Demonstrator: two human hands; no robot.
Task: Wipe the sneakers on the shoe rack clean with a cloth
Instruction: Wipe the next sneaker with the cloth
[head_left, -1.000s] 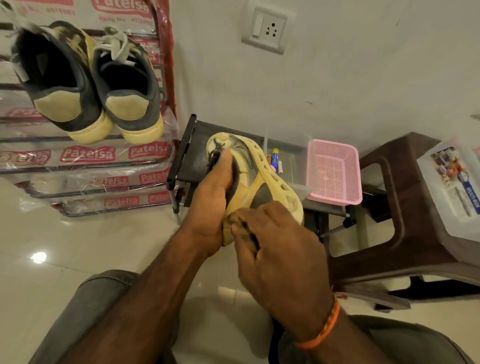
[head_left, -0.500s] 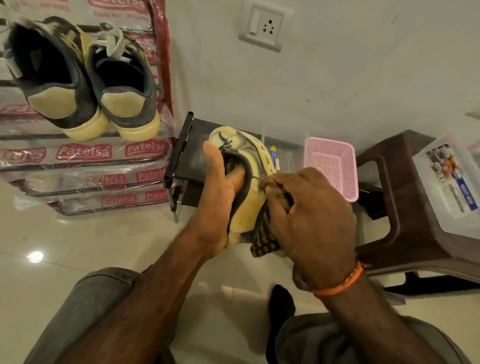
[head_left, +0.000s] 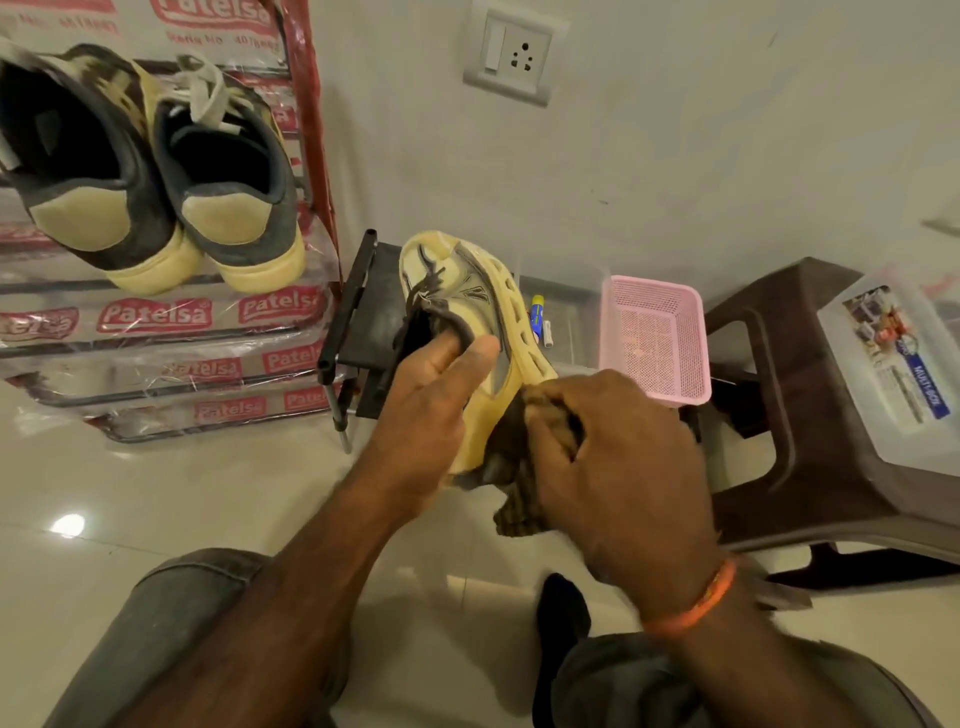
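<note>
My left hand (head_left: 431, 395) grips the yellow sneaker (head_left: 483, 332) at the collar; thumb lies on the outer side, fingers go into the opening and are hidden there; sneaker held in the air, toe pointing away from me, chunky cut-out sole facing right; dark laces loose on top.

My right hand (head_left: 618, 457) is curled round the cloth (head_left: 519, 499), a dark checked rag; it bunches the cloth against the heel end of the sole; a corner of cloth hangs below the hand; orange band (head_left: 696, 608) on that wrist.

Shoe rack (head_left: 171, 332) upper left, wrapped in clear plastic printed "Patelsa"; a pair of grey sneakers (head_left: 156, 171) with yellow heels and soles sits on its top rail, heels toward me, the two touching side by side; white laces loose on the right one.

Behind the held sneaker: a low black table (head_left: 374, 312) against the wall; a pink basket (head_left: 654, 338) on its right end; a small blue-and-yellow tube (head_left: 536, 314) between sneaker and basket, can't read the label.

Right: brown plastic stool (head_left: 779, 415); clear plastic box (head_left: 893, 374) with a printed label on top of it.

Wall socket (head_left: 511, 54) above; glossy tiled floor (head_left: 130, 493); my knees in grey trousers at the bottom edge.
</note>
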